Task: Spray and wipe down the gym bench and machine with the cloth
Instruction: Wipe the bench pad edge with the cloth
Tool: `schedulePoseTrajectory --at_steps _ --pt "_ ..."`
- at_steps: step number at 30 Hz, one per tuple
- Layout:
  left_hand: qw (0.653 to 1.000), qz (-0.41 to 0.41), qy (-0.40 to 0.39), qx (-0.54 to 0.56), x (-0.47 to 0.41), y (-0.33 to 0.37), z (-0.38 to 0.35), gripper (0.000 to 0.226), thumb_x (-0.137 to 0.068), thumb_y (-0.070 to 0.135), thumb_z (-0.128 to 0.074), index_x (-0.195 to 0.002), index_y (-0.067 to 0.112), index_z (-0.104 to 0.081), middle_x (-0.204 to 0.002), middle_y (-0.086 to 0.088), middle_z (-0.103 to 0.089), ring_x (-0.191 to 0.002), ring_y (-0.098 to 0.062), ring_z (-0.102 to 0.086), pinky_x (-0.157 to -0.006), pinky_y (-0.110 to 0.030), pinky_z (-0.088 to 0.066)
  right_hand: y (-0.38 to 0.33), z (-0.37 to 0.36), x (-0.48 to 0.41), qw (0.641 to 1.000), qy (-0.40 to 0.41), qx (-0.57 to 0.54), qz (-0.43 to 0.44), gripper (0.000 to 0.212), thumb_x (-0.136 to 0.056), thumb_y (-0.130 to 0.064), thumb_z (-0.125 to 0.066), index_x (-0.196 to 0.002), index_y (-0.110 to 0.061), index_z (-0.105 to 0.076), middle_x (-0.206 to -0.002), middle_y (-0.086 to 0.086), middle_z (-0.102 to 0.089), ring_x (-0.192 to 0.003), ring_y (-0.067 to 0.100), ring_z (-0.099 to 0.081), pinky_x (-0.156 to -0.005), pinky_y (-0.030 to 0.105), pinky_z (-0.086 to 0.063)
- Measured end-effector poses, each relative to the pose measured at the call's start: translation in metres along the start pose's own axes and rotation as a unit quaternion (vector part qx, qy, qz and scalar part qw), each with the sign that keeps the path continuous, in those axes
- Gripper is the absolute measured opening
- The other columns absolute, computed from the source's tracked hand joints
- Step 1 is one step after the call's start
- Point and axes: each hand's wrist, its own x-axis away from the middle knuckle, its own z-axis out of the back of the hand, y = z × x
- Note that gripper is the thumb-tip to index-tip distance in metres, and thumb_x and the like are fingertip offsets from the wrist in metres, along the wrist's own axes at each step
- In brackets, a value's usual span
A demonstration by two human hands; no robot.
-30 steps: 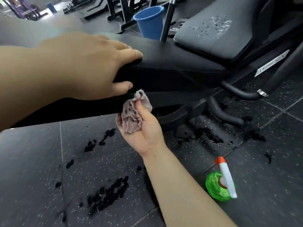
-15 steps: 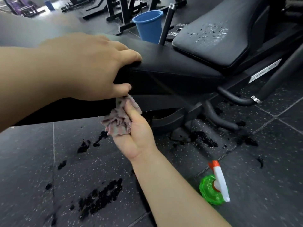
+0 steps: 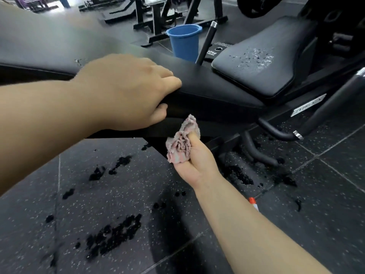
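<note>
A black padded gym bench [image 3: 213, 93] runs across the middle of the view. My left hand [image 3: 126, 93] grips its near edge, fingers on top and thumb on the side. My right hand [image 3: 195, 161] holds a crumpled pinkish-grey cloth [image 3: 182, 144] just below the bench's side, against the dark frame underneath. A second black seat pad [image 3: 262, 64] at the right carries spray droplets. Only the orange tip of the spray bottle [image 3: 252, 202] shows on the floor behind my right forearm.
A blue bucket [image 3: 184, 42] stands behind the bench, next to a black upright bar [image 3: 206, 43]. Curved black machine tubes [image 3: 280, 133] sit low at the right. Wet dark patches [image 3: 116, 234] spot the speckled rubber floor. More racks stand far back.
My right hand with the cloth has slid right along the underside of the bench, away from my left thumb. The view has shifted, and my forearm now hides most of the spray bottle.
</note>
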Motion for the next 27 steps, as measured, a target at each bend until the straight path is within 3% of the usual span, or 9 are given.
schedulePoseTrajectory --at_steps 6,9,11,14,17,19,21,24,27 --pt "0.986 0.052 0.089 0.128 0.017 0.01 0.002 0.048 -0.084 0.039 -0.029 -0.108 0.024 -0.067 -0.111 0.005 -0.069 -0.1 -0.025 -0.064 -0.074 -0.044 -0.055 0.005 -0.029 0.034 0.95 0.014 0.296 -0.093 0.022 -0.102 -0.014 -0.049 -0.107 0.002 -0.063 -0.09 0.007 -0.068 -0.078 0.015 -0.063 -0.072 0.023 -0.05" --pt "0.9 0.205 0.206 0.325 0.056 0.052 -0.007 0.036 -0.085 0.04 -0.043 -0.104 0.025 -0.07 -0.102 0.011 -0.07 -0.096 -0.017 -0.061 -0.081 -0.034 -0.05 -0.008 -0.047 0.06 0.949 -0.01 0.298 -0.107 0.045 -0.103 -0.027 -0.042 -0.093 0.012 -0.063 -0.087 0.014 -0.063 -0.076 0.022 -0.062 -0.068 0.027 -0.052" --pt "0.823 0.299 0.142 0.461 0.084 0.094 -0.013 0.035 -0.086 0.048 -0.053 -0.118 0.036 -0.062 -0.115 0.023 -0.059 -0.107 -0.005 -0.051 -0.088 -0.023 -0.042 -0.019 -0.058 0.079 0.953 -0.04 0.269 -0.13 0.051 -0.104 -0.039 -0.034 -0.084 -0.001 -0.063 -0.083 0.013 -0.063 -0.071 0.023 -0.065 -0.068 0.03 -0.057" --pt "0.657 0.373 0.069 0.651 0.095 0.142 -0.016 0.04 -0.082 0.039 -0.072 -0.116 0.051 -0.053 -0.113 0.033 -0.055 -0.102 0.009 -0.053 -0.084 -0.013 -0.041 -0.034 -0.062 0.097 0.938 -0.008 0.3 -0.175 0.054 -0.102 -0.044 -0.025 -0.115 -0.004 -0.059 -0.106 0.014 -0.066 -0.092 0.028 -0.068 -0.089 0.041 -0.052" --pt "0.47 0.518 0.122 0.704 0.077 0.151 -0.024 0.025 -0.083 0.021 -0.068 -0.095 0.04 -0.058 -0.089 0.016 -0.066 -0.078 -0.001 -0.061 -0.067 -0.022 -0.049 -0.051 -0.072 0.1 0.838 0.025 0.492 -0.237 0.061 -0.102 -0.045 -0.025 -0.123 0.001 -0.059 -0.114 0.018 -0.068 -0.092 0.025 -0.069 -0.076 0.03 -0.057" --pt "0.276 0.611 0.176 0.721 0.068 0.148 -0.037 0.014 -0.091 0.019 -0.057 -0.092 0.033 -0.059 -0.088 0.01 -0.067 -0.077 -0.009 -0.061 -0.075 -0.031 -0.052 -0.063 -0.085 0.085 0.744 0.052 0.65 -0.146 0.043 -0.102 -0.036 -0.037 -0.101 -0.004 -0.066 -0.096 0.013 -0.072 -0.072 0.018 -0.067 -0.058 0.023 -0.053" --pt "0.148 0.625 0.249 0.725 0.064 0.138 -0.047 0.02 -0.094 0.009 -0.05 -0.101 0.025 -0.058 -0.097 0.007 -0.066 -0.087 -0.013 -0.062 -0.084 -0.037 -0.055 -0.074 -0.107 0.062 0.694 0.045 0.715 0.07 0.028 -0.097 -0.021 -0.045 -0.082 -0.012 -0.067 -0.073 0.002 -0.071 -0.056 0.013 -0.055 -0.05 0.021 -0.042" --pt "0.055 0.555 0.351 0.752 0.053 0.118 -0.039 0.022 -0.086 -0.008 -0.042 -0.086 0.011 -0.053 -0.078 -0.005 -0.058 -0.069 -0.017 -0.055 -0.067 -0.028 -0.052 -0.075 -0.149 0.028 0.625 -0.025 0.729 0.278 0.017 -0.092 -0.02 -0.049 -0.083 -0.016 -0.063 -0.072 -0.009 -0.063 -0.061 0.009 -0.05 -0.057 0.024 -0.038" --pt "0.024 0.553 0.426 0.716 0.025 0.101 -0.025 0.019 -0.088 -0.005 -0.047 -0.077 0.011 -0.046 -0.059 0.0 -0.054 -0.055 -0.012 -0.055 -0.067 -0.026 -0.047 -0.068 -0.183 0.005 0.496 -0.12 0.813 0.281 0.008 -0.094 -0.025 -0.05 -0.098 -0.024 -0.057 -0.091 -0.01 -0.061 -0.078 0.007 -0.054 -0.07 0.025 -0.041"
